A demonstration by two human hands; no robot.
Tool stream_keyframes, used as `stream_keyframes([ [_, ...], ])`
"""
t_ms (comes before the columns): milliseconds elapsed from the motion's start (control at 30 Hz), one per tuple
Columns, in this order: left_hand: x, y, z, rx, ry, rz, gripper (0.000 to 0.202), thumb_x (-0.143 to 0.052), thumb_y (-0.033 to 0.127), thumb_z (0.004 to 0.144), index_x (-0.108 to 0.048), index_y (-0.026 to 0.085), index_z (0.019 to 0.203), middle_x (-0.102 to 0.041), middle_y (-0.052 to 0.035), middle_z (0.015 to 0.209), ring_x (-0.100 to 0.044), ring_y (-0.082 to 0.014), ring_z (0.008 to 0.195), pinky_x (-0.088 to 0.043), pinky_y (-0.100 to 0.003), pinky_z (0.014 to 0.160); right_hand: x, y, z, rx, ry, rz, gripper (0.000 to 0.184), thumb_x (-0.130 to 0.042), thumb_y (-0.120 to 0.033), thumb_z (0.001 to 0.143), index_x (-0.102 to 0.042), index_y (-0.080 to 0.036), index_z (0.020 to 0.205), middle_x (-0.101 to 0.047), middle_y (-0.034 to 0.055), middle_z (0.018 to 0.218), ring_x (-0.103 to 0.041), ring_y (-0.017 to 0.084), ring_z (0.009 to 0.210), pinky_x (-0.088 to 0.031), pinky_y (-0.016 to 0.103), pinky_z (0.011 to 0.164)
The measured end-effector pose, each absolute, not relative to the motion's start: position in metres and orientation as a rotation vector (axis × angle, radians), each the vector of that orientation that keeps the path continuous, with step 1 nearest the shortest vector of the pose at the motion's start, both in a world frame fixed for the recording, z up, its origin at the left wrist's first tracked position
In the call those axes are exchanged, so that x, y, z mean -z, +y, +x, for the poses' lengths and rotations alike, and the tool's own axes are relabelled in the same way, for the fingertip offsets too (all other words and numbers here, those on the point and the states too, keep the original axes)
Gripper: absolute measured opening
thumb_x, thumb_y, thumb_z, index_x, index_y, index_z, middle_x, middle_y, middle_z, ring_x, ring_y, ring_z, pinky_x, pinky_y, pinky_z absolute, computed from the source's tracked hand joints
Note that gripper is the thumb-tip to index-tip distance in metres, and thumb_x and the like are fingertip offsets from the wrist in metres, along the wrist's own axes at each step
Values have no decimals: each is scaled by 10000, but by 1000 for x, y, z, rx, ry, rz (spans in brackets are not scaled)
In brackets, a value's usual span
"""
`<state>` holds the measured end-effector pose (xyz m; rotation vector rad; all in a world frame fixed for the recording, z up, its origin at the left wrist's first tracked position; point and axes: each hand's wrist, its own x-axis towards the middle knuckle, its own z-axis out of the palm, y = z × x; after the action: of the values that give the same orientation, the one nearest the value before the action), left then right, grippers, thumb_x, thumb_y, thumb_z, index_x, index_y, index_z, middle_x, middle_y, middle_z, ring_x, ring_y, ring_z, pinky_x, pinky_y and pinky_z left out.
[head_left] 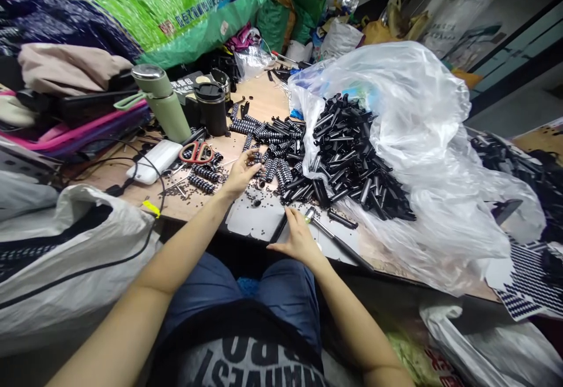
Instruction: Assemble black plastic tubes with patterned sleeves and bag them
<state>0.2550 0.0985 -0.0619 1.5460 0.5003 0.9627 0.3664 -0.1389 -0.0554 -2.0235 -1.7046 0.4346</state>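
My left hand [240, 175] reaches to the near edge of a pile of black-and-white patterned rolls [270, 135], thumb and fingers apart. I make out nothing held in it. My right hand [301, 239] is over the front edge of the table, with a black plastic tube [278, 228] between its fingertips and thumb. Just right of that hand lies a hammer-like tool [338, 243] with a long black handle. A single black plastic piece [342, 219] rests beyond it. Many tiny dark bits are scattered over a pale grey plate [248, 220] between my hands.
A clear plastic bag [417, 111] spills a heap of black plastic pieces [347, 152] at right. To the left are red-handled scissors [196, 152], a white power bank [153, 162], a green flask [165, 108] and a dark cup [211, 108]. A cable [164, 184] hangs over the edge.
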Motion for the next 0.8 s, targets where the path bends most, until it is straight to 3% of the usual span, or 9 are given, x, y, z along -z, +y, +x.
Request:
stream_keyframes([
  [100, 78, 69, 257, -953, 612, 1696, 468, -485, 217, 886, -419, 192, 1349, -563, -123, 1180, -622, -211, 981, -540, -411, 886, 57, -128, 364, -317, -1748, -2148, 1096, -767, -613, 608, -294, -128, 1470, -411, 229, 1397, -380, 379, 1307, -343, 531, 1064],
  [200, 92, 57, 265, -864, 793, 2065, 462, -436, 141, 881, -474, 144, 1341, -531, -156, 1274, -505, -259, 1191, -420, -445, 1038, 64, -117, 356, -107, -1829, -2184, 862, -646, -643, 737, -400, -185, 1424, -380, 191, 1463, -352, 361, 1325, -287, 518, 1067],
  [333, 89, 48, 272, -543, 967, 2483, 524, -361, 114, 904, -391, 161, 1426, -538, -179, 1255, -481, -299, 1167, -405, -462, 985, 78, -106, 341, 47, -1922, -2114, 534, -513, -541, 890, -516, -235, 1327, -453, 118, 1447, -363, 288, 1325, -231, 454, 1062],
  [433, 77, 41, 260, -453, 1099, 2628, 612, -456, 246, 916, -251, 128, 1481, -521, -195, 1262, -461, -326, 1153, -392, -458, 962, 80, -101, 332, 65, -1874, -2117, 422, -493, -445, 925, -556, -209, 1269, -549, 115, 1359, -416, 270, 1275, -228, 437, 1035],
  [500, 71, 36, 245, -479, 1197, 2651, 642, -491, 329, 910, -265, 92, 1462, -513, -210, 1249, -453, -336, 1146, -389, -451, 952, 76, -99, 328, 38, -1928, -2054, 390, -487, -382, 937, -540, -197, 1276, -577, 114, 1328, -449, 254, 1239, -240, 423, 1013],
  [567, 71, 34, 230, -523, 1266, 2646, 533, -476, 333, 913, -398, 81, 1376, -537, -207, 1186, -462, -335, 1115, -399, -443, 928, 71, -96, 325, 5, -2031, -1959, 384, -478, -337, 948, -510, -195, 1303, -580, 113, 1328, -470, 240, 1212, -254, 412, 991],
  [667, 80, 35, 218, -570, 1266, 2650, 303, -465, 285, 907, -598, 97, 1104, -581, -186, 1036, -488, -328, 1040, -425, -438, 884, 66, -89, 321, -34, -2131, -1879, 361, -453, -295, 964, -499, -201, 1310, -594, 101, 1315, -490, 229, 1176, -266, 405, 965],
  [800, 93, 41, 221, -634, 1253, 2623, 230, -471, 260, 893, -648, 116, 868, -596, -180, 934, -516, -326, 959, -449, -450, 842, 65, -80, 316, -74, -2163, -1916, 308, -430, -280, 975, -555, -196, 1243, -657, 98, 1200, -528, 231, 1068, -287, 399, 909],
])
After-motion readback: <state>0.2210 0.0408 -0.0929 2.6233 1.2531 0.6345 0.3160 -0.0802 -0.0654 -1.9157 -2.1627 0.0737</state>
